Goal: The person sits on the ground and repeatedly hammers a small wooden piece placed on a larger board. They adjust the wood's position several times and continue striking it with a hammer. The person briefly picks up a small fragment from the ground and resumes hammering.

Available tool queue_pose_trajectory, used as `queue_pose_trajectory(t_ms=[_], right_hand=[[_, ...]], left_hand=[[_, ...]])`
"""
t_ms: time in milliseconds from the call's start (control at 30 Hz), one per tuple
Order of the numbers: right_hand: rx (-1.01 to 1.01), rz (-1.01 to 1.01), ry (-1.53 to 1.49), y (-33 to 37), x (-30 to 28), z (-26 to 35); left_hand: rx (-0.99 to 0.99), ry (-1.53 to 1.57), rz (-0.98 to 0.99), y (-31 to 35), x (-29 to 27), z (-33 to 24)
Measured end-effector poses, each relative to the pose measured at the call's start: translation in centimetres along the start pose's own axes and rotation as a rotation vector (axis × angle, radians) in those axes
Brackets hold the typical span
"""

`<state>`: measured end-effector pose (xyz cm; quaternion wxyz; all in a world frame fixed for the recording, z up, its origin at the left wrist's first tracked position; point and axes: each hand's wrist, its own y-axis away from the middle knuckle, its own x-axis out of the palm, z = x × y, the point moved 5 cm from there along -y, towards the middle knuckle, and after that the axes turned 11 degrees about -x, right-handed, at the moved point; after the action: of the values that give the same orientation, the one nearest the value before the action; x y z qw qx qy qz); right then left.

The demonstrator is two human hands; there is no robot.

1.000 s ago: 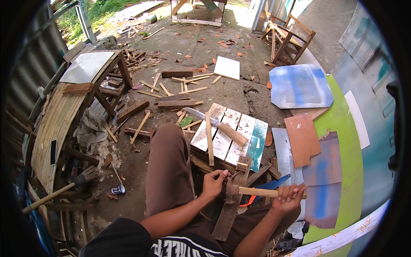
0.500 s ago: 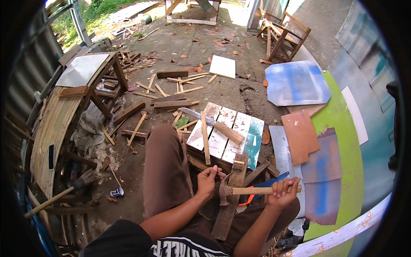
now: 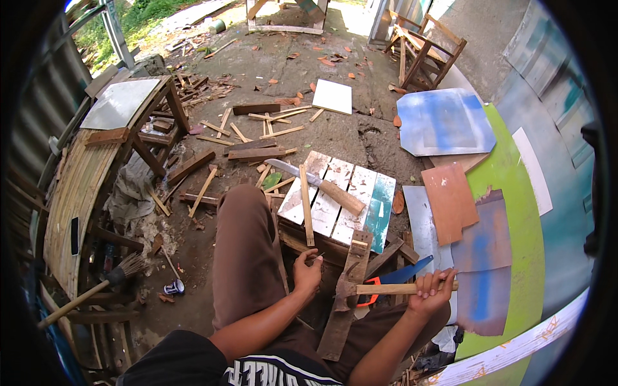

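My right hand (image 3: 432, 293) grips the wooden handle of a claw hammer (image 3: 381, 289) near its end. The hammer's head is over a dark wooden board (image 3: 340, 325) that slopes up from my lap towards a low stool. Left of the hammer head, my left hand (image 3: 307, 273) is closed in a pinch, apart from the board. Something thin and small shows at its fingertips, too small to name. On the white and teal slatted stool top (image 3: 347, 222) lie a knife with a wooden handle (image 3: 341, 197) and a thin wood strip (image 3: 306, 206).
A handsaw with a blue blade (image 3: 405, 271) lies partly behind the hammer. Wood offcuts (image 3: 254, 154) are scattered ahead. At left stand a slatted bench (image 3: 77, 193) and a brush (image 3: 122, 273). Painted sheets (image 3: 447, 122) lie at right, with a wooden chair (image 3: 428, 55) beyond.
My left hand has drawn left, away from the hammer head, its fingers curled in more. The hammer has shifted slightly right in my right hand. The board stays about where it was.
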<state>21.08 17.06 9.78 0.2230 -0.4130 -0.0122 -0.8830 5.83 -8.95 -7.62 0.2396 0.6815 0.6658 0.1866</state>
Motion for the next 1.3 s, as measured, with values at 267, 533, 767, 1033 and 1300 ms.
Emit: queue_pose_trajectory(t_ms=[267, 533, 767, 1033, 1300], right_hand=[[-0.002, -0.046, 0.061, -0.5, 0.5, 0.8], [-0.09, -0.011, 0.224, -1.8, 5.5, 1.9], [-0.056, -0.001, 0.492, -6.3, 12.1, -1.2], [0.181, 0.125, 0.803, -11.8, 15.2, -9.1], [0.384, 0.204, 0.919, -16.1, 15.0, -15.0]], left_hand=[[-0.31, -0.022, 0.42, -1.0, 6.8, 1.1], [-0.181, -0.179, 0.378, -1.2, 8.3, -1.3], [0.206, -0.15, 0.078, 1.4, 7.3, -3.6], [0.404, -0.07, 0.258, 2.1, 6.6, -5.1], [0.48, -0.096, 0.293, 2.5, 6.2, -6.1]])
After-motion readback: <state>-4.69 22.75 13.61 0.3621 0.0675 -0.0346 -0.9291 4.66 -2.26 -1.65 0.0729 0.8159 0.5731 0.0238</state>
